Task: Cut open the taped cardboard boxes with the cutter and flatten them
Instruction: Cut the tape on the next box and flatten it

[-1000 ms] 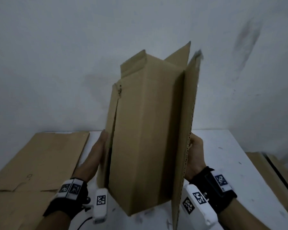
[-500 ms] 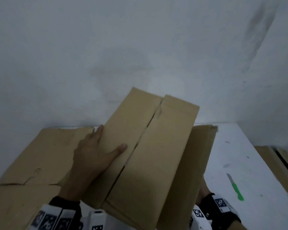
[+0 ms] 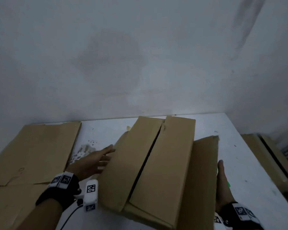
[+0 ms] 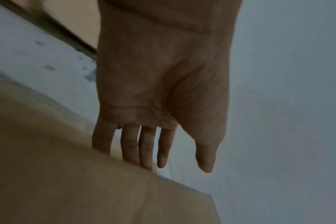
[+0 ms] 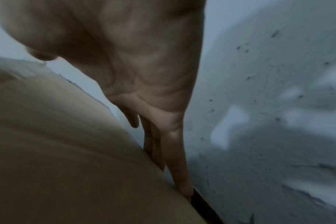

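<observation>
Two hands flank the cut box [image 3: 150, 166], collapsed mid-table w/ flaps splayed: left hand [image 3: 93, 161] flat-fingered at its left side, right hand [image 3: 223, 183] straight-fingered along the right flap. Neither grasps.

Your left hand [image 3: 96, 161] is reaching forward with the palm turned inward and the fingers [image 4: 147, 150] lying straight and slightly spread; the thumb is standing apart from them; your right hand [image 3: 222, 183] is stretching forward edge-on, its fingers [image 5: 175, 163] lying straight and pressed together; both wrists are wearing black straps with white tagged blocks.
</observation>
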`<state>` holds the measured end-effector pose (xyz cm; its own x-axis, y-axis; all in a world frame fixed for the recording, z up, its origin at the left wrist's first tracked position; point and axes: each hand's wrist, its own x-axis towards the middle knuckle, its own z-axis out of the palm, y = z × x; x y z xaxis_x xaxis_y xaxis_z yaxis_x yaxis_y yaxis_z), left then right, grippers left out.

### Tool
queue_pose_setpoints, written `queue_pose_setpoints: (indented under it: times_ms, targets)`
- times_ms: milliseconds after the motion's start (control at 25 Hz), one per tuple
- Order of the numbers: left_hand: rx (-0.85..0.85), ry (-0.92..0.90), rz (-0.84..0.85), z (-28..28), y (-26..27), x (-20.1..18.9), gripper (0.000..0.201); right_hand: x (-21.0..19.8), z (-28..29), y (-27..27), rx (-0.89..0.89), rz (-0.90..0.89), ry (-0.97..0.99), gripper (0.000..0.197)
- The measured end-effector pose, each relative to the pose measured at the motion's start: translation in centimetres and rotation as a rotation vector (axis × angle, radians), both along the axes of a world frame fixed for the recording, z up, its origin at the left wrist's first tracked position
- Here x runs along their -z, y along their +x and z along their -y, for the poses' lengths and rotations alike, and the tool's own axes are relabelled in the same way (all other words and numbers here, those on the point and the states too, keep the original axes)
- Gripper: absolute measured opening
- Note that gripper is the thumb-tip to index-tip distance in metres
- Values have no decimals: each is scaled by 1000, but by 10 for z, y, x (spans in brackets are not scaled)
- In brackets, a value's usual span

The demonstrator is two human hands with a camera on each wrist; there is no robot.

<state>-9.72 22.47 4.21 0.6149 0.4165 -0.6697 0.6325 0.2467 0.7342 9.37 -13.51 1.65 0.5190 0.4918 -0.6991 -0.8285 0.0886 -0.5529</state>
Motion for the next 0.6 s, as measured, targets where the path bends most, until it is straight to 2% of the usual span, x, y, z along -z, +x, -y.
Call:
queue_pose_setpoints:
  times_ms: [40, 120, 200, 280, 320, 360, 440, 480, 600]
  targets:
    - [-35, -49, -39, 1, -3, 14, 61, -8, 5, -2, -21, -33, 84, 83]
    - [16, 6, -156, 7, -5, 35, 62, -14, 6, -5, -10, -75, 179, 89]
    - [55, 78, -207, 13, -8, 50, 58, 4, 12, -7, -34, -102, 150, 106]
    - [65, 26, -165, 15, -9, 56, 61, 17, 16, -5, -75, -126, 79, 115]
    - [84, -26, -129, 15, -8, 55, 67, 17, 15, -5, -75, -113, 38, 113]
    - [97, -69, -108, 16, -7, 53, 73, 16, 11, -5, -68, -95, 37, 101]
    - [98, -90, -66, 17, -5, 46, 64, 7, 0, -5, 3, -62, 75, 64]
    - [48, -115, -58, 16, -6, 44, 54, 5, -5, -4, 34, -35, 89, 58]
    - [-44, -69, -67, 8, -18, 45, 23, -7, -18, 0, 74, 45, 83, 60]
